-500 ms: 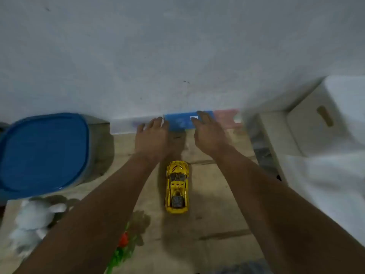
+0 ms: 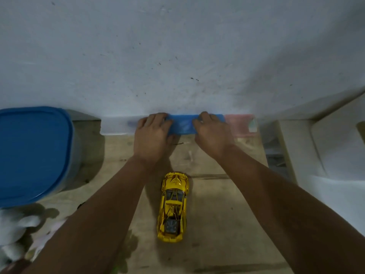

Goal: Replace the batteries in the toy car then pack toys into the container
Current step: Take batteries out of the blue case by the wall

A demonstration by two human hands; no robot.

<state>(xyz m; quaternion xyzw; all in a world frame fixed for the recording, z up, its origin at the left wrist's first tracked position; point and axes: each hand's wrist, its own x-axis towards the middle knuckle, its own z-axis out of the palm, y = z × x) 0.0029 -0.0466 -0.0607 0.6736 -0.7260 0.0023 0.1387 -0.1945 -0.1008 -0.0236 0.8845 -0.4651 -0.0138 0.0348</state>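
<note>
A shiny yellow toy car point(image 2: 173, 207) stands on the floor between my forearms, nose toward the wall. At the foot of the wall lies a flat blue pack point(image 2: 182, 124), with a pink one point(image 2: 240, 125) beside it on the right. My left hand point(image 2: 153, 138) grips the blue pack's left end and my right hand point(image 2: 212, 135) grips its right end, fingers curled over its top edge. A container with a blue lid point(image 2: 33, 155) sits at the left.
A white plush toy point(image 2: 15, 232) lies at the lower left beside the container. A white box-like piece of furniture point(image 2: 325, 147) fills the right side. The grey wall point(image 2: 177, 56) rises straight ahead. Bare floor point(image 2: 217, 224) surrounds the car.
Both hands have reached further forward and closed on the ends of the blue pack. The car has not moved.
</note>
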